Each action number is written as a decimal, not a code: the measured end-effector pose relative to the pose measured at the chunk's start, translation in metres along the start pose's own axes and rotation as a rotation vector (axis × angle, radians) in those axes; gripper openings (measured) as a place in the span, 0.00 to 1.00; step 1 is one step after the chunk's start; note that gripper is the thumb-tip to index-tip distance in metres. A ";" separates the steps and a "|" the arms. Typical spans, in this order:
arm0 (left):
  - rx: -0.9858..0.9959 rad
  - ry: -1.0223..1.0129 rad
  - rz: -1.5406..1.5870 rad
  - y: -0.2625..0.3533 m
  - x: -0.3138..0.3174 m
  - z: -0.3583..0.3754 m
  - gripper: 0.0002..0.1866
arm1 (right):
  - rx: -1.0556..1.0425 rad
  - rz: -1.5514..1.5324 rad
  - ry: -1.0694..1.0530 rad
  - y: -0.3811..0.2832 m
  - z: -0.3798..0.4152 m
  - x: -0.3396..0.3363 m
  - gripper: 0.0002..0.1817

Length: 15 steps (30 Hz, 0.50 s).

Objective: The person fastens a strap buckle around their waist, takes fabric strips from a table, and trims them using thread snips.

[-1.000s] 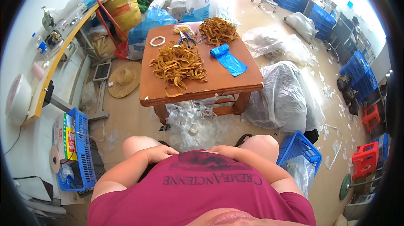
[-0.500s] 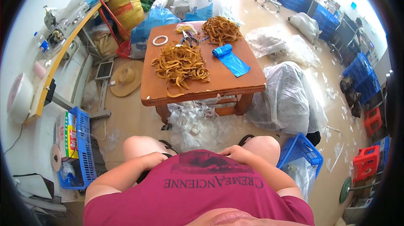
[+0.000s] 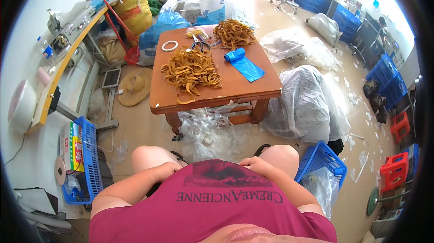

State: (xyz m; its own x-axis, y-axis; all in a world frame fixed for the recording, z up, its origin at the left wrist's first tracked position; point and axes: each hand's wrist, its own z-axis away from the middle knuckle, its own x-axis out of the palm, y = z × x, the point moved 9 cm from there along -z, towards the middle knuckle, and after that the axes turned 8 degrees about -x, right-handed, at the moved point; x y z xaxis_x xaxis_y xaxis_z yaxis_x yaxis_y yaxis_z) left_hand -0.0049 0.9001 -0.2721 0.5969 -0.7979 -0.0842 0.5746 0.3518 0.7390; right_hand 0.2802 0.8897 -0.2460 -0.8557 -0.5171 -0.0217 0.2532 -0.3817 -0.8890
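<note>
My left hand (image 3: 167, 171) lies in my lap at the edge of my dark red T-shirt (image 3: 212, 207); its fingers are hidden behind the cloth. Opposite, my right hand (image 3: 257, 165) rests on my lap by the shirt, fingers partly visible and lying flat, with nothing seen in it. In front of my knees stands a brown wooden table (image 3: 235, 91), out of contact with both hands. On it are a tangled heap of mustard-brown strips (image 3: 192, 71), a second heap (image 3: 234, 34), scissors (image 3: 201, 43), a white tape roll (image 3: 170, 45) and a blue plastic bag roll (image 3: 246, 65).
Crumpled clear plastic (image 3: 205, 130) lies under the table. Blue crates stand at left (image 3: 90, 157) and right (image 3: 325, 161). A large plastic-covered bundle (image 3: 307, 102) sits right of the table, a straw hat (image 3: 134, 87) to its left. Red stools (image 3: 393, 173) stand far right.
The view has shifted slightly, so the table and its contents appear a little further left. Both hands stay in my lap, and nothing on the table has moved.
</note>
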 end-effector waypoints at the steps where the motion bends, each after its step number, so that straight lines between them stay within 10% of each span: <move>1: 0.056 -0.007 -0.059 0.000 0.001 -0.001 0.10 | 0.008 -0.008 0.004 -0.003 0.002 0.001 0.14; 4: 0.046 -0.108 0.376 -0.013 0.006 -0.004 0.11 | 0.025 -0.043 0.008 -0.001 0.002 0.001 0.14; 7: 0.377 0.106 -0.372 0.036 0.006 0.015 0.12 | 0.021 -0.043 0.003 0.000 0.000 0.000 0.14; 15: 0.350 0.122 -0.387 0.039 0.006 0.019 0.12 | 0.028 -0.040 0.001 0.002 0.002 0.000 0.15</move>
State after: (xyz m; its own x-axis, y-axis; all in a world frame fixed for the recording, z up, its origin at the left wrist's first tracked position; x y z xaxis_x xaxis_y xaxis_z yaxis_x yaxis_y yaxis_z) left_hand 0.0103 0.8999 -0.2309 0.4513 -0.7671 -0.4560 0.5567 -0.1573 0.8157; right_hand 0.2819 0.8877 -0.2468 -0.8660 -0.4999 0.0134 0.2308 -0.4233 -0.8761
